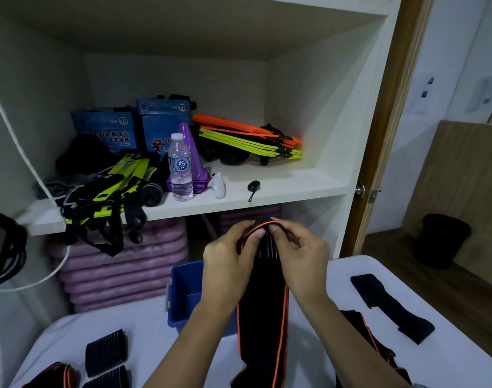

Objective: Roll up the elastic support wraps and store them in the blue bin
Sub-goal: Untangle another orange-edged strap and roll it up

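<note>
The job looked barely begun. The left hand (228, 256) and the right hand (301, 253) held the top end of a black, orange-edged wrap (263, 317) up in front of the shelves, each grip narrow, fingertips pinching the first small turn of the roll. Nearly all of its length hung unrolled, down to the counter (144, 326).

The blue bin (183, 287) stood on the counter just behind the hands. I could see nothing in the part of it that showed, though the left arm hid some of the inside.

To the right lay a plain black wrap (391, 308) and a second orange-trimmed wrap (370, 337), both loose. At the near left corner sat an orange-edged bundle (51, 375), perhaps already rolled, beside two ridged black pieces (106, 349). By my reckoning, most of the rolling and all of the storing was yet to do.
</note>
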The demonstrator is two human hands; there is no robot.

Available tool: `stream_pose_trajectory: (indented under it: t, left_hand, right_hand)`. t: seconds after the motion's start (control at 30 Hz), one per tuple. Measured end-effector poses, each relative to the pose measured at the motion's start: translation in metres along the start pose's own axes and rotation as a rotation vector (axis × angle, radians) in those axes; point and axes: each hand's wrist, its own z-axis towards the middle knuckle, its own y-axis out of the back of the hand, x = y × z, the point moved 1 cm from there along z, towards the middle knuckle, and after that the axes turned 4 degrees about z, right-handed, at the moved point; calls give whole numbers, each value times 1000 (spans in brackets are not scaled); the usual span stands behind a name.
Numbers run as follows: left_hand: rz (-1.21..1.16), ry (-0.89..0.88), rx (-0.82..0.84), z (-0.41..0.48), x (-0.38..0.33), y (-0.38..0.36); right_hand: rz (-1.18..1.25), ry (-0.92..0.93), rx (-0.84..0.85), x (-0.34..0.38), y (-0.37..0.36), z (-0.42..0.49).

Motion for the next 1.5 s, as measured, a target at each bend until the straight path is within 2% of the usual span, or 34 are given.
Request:
stream_pose_trajectory:
  t: [0.1,0.2,0.27,0.47,0.7,0.87,1.0,1.17,1.37,1.5]
  left_hand:
    - [-196,122,114,-11,5,-2]
    - [-277,188,270,-26,9,-8]
    - [-322,231,315,-32,7,-14]
    - [-341,290,223,-32,-1,-30]
    - [-332,298,201,-35,0,-31]
    - [-370,309,275,-51,7,-27]
    - [-325,250,345,-61,6,-23]
    - [-303,209,423,-72,2,-15]
    - [-330,254,480,-71,-3,-22]
    - [-262,347,558,-62,20,-57]
  right_hand:
    - [24,-4,-42,3,0,3]
    - [49,-15,-43,3,3,3]
    - [21,-22,4,1,7,2]
    - [-42,-170,229,-24,24,-18]
    - [-67,-168,238,-27,24,-32]
    - [-91,-183,255,-26,26,-40]
    - [-154,-250,280,-25,39,-53]
    - [-204,-249,284,-12,57,-69]
    - [-155,-315,270,-12,68,-72]
    - [-225,-442,304,-57,76,-59]
